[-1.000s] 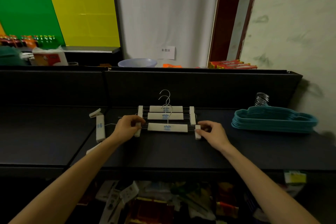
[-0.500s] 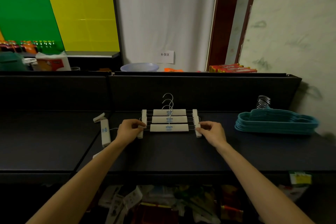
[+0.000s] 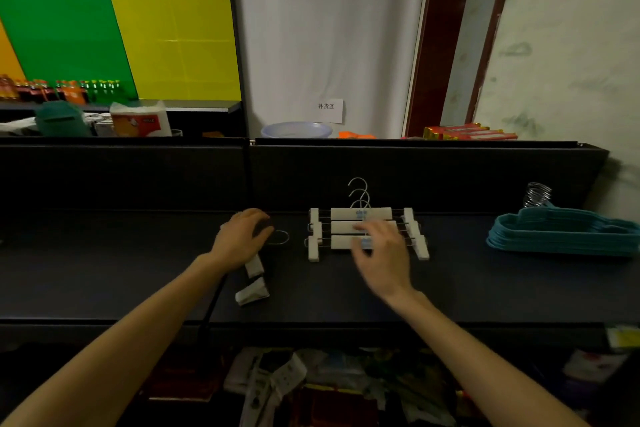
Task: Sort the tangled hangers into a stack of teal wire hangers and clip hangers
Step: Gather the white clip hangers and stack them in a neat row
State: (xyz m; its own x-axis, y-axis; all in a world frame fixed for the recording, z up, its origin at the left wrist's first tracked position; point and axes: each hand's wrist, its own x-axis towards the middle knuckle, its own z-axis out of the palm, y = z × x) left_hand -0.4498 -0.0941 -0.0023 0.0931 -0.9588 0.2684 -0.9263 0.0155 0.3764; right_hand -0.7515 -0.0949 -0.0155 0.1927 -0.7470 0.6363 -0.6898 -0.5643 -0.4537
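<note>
Three white clip hangers (image 3: 346, 213) lie stacked in a row on the dark shelf (image 3: 485, 288), hooks pointing away from me. My right hand (image 3: 381, 250) hovers over their middle, blurred, fingers spread and holding nothing. A fourth white clip hanger (image 3: 254, 268) lies lengthwise to the left, its wire hook sticking out to the right. My left hand (image 3: 242, 236) is curled over this loose hanger's middle and grips it. A stack of teal hangers (image 3: 561, 236) sits at the right end of the shelf, with its metal hooks against the back panel.
A dark back panel (image 3: 415, 177) rises behind the shelf. Beyond it are a pale basin (image 3: 296, 130), packaged goods (image 3: 467, 132) and bottles at left. Below the shelf's front edge lies a jumble of packets (image 3: 311, 385).
Both hands have let go of the front clip hanger's ends. My left hand moved left onto the loose hanger; my right hand swept left over the stack's middle.
</note>
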